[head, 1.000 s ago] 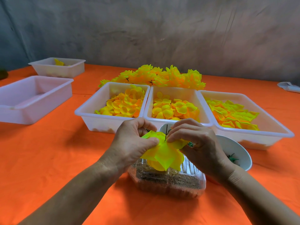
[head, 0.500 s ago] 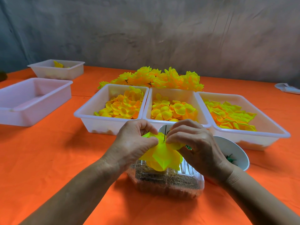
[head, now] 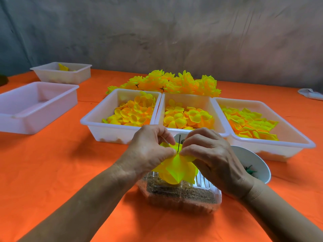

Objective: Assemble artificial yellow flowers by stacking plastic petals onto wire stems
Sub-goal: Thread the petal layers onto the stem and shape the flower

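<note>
Just below the frame's centre, a thin dark wire stem (head: 179, 143) stands close to upright, its long axis running up the picture, its tip poking out between the two hands. Threaded on it is a yellow petal piece (head: 176, 169), which fans out downward over a clear plastic container (head: 181, 194) of brown granules. The left hand (head: 150, 151) and right hand (head: 208, 154) meet fingertip to fingertip at the stem, each pinching the petal's upper edge from its own side, so neither is nearer; the coming push would likely run down along the wire. Whether the fingers also touch the wire itself is hard to tell, since the petal hides the contact. Behind the hands, three white trays (head: 122, 133) hold loose yellow petals, with a heap of finished flowers (head: 174, 82) beyond them, and a white bowl (head: 262, 165) sits at right. Compared with a second ago, the fingertips have closed in tighter around the stem and the petal looks slightly more gathered.
</note>
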